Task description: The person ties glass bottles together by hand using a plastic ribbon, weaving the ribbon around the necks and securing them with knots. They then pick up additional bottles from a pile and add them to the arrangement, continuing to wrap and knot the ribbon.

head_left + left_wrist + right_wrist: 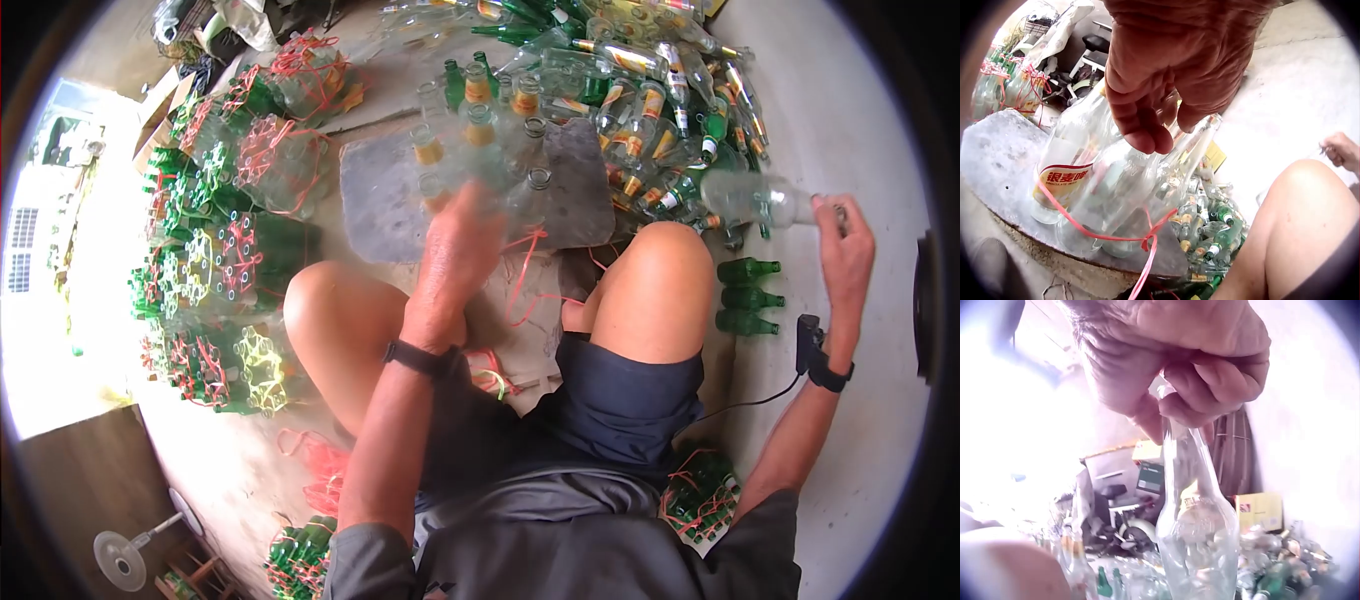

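Note:
Clear glass bottles, some with orange-and-white labels (1067, 178), stand together on a dark grey slab (380, 200). My left hand (465, 245), blurred in the head view, is over the near bottles. Its curled fingers (1141, 139) hold a clear bottle (1125, 172) by the neck, which they hide. A pink-red plastic strap (1107, 237) runs round the lower part of the near bottles and is knotted in front. Out at the right, my right hand (845, 245) grips another clear glass bottle (1197, 531) by its neck; the bottle lies sideways in the head view.
A heap of loose bottles (650, 120) lies behind and right of the slab. Three green bottles (748, 297) lie by the right wall. Strapped bundles (205, 260) line the left side. Bent knees (655, 290) flank the slab's near edge. A fan (120, 558) stands lower left.

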Demonstrator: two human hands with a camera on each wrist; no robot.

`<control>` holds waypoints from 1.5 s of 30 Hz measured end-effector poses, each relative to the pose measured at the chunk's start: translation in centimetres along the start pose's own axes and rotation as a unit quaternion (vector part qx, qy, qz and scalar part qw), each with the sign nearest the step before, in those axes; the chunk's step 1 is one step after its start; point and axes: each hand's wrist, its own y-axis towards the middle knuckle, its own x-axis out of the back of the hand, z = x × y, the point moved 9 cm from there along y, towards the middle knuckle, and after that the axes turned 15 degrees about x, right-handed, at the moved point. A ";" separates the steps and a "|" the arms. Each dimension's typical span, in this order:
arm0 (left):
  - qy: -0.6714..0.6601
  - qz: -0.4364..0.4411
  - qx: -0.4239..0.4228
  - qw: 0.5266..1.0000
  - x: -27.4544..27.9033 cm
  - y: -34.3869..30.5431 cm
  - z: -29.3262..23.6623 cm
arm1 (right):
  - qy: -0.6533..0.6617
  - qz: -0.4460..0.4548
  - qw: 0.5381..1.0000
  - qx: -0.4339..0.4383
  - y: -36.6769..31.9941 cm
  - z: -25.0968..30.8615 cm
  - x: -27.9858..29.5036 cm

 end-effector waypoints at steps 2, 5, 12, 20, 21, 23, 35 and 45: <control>-0.004 -0.009 -0.005 1.000 0.2 -0.1 -0.2 | 0.022 -0.027 0.999 0.020 2.2 4.2 1.6; -0.005 0.008 0.028 1.000 0.0 -0.1 0.2 | 0.083 -0.069 0.993 0.057 4.5 10.1 2.6; 0.018 -0.038 0.005 0.999 0.5 -0.6 -0.4 | 0.259 -0.017 0.948 0.184 8.1 20.7 -1.8; 0.012 -0.041 0.024 0.999 0.6 -0.8 -0.3 | 0.295 0.058 0.930 0.212 10.0 26.3 -6.5; 0.003 -0.045 0.019 0.999 0.6 -0.8 -0.4 | 0.278 0.059 0.932 0.224 10.2 26.6 -6.8; -0.006 -0.050 0.013 0.999 0.7 -0.9 -0.5 | 0.279 0.064 0.929 0.235 10.6 26.7 -7.9; -0.017 -0.045 0.013 0.999 0.7 -0.9 -0.8 | 0.216 0.047 0.939 0.265 10.1 28.0 -13.4; -0.009 -0.041 0.039 0.998 0.5 -0.9 -0.3 | 0.155 0.034 0.938 0.308 10.1 30.6 -14.5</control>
